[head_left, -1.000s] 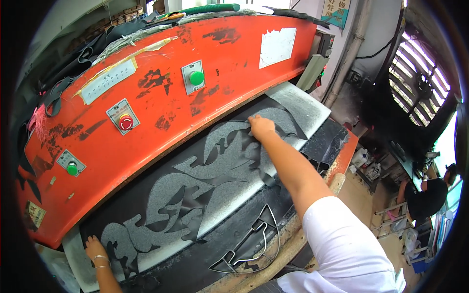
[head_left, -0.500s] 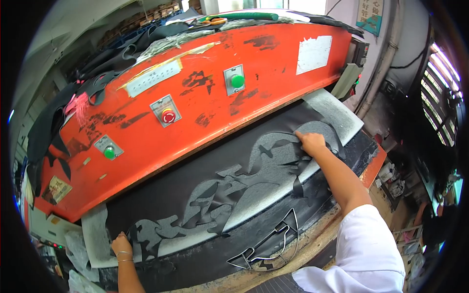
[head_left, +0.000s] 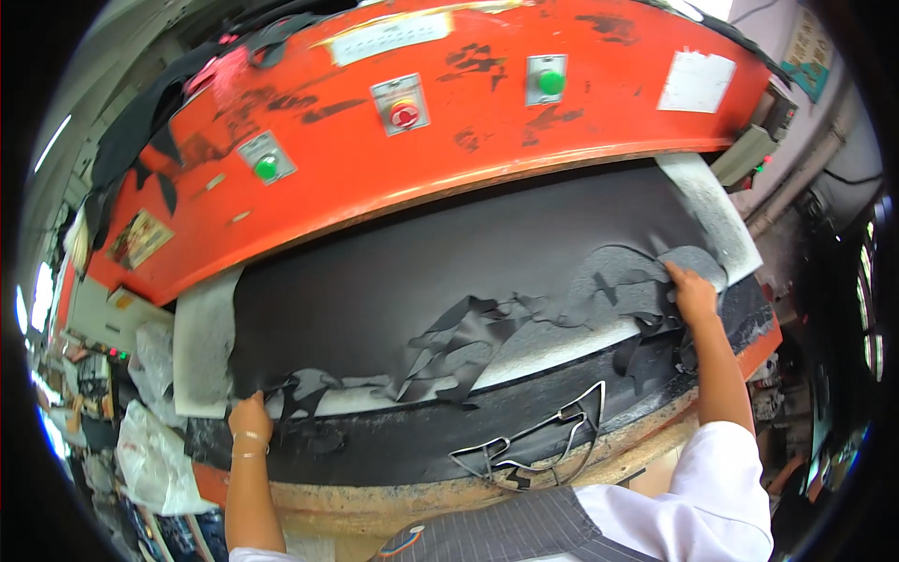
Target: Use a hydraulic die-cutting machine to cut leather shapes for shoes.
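Observation:
A wide black sheet of leather-like material (head_left: 403, 272) lies on a whitish cutting board (head_left: 208, 342), partly under the red press. Its near edge is cut into ragged strips with large holes. My left hand (head_left: 249, 423) is closed on the sheet's near left corner. At the right end, my right hand (head_left: 693, 295) pinches the cut edge between thumb and fingers. Nearer to me, a metal cutting die (head_left: 538, 451) of bent steel strip rests on the dark front ledge, touched by neither hand.
The red press beam (head_left: 346, 169) spans the far side, bearing two green buttons and a red stop button (head_left: 405, 114). A dark ledge (head_left: 393, 454) runs along the front. Clear plastic bags (head_left: 159, 464) hang at the left.
Both hands have drawn the sheet toward me. Its cut strips now bunch and sag over the board's near edge, and more uncut black surface shows. The view has shifted too.

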The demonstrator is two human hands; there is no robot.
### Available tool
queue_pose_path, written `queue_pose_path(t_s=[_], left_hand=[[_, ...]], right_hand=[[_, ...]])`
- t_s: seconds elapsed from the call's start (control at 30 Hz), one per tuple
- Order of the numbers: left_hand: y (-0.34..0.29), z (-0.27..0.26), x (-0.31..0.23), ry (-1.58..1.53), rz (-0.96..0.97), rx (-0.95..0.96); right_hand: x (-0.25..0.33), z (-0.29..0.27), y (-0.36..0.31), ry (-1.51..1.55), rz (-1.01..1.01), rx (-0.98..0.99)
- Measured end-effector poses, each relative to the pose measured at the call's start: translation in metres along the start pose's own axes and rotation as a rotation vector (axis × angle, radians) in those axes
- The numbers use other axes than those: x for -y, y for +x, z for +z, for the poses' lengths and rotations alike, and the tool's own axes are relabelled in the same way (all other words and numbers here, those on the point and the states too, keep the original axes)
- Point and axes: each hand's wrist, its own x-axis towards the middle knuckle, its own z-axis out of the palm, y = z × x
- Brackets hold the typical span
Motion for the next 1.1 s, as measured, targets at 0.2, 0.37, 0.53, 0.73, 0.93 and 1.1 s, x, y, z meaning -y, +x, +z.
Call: queue_pose_path(t_s=[0.2, 0.37, 0.53, 0.73, 0.93, 1.1], left_hand=[[-0.006, -0.026, -0.088, -0.483, 0.441, -0.545], [-0.04, -0.031, -0.148, -0.407, 0.268, 0.094], [-0.106, -0.017, -0.106, -0.372, 0.335, 0.251], [-0.148, 0.002, -0.027, -0.642, 0.561, 0.584], [-0.076, -0.016, 0.054, -0.845, 0.809, 0.401], [-0.027, -0.008, 0.108, -1.058, 0.862, 0.453]], right_hand=[[0.08, -0.085, -0.064, 0.256, -0.462, -0.293], [0.167, -0.121, -0.162, 0.406, -1.14, 0.341], [0.165, -0.108, -0.193, 0.196, -1.198, 0.368], [0.175, -0.111, -0.186, 0.4, -1.124, 0.362], [0.243, -0.184, -0.204, 0.489, -1.013, 0.482], [0.365, -0.212, -0.183, 0.592, -0.946, 0.324]])
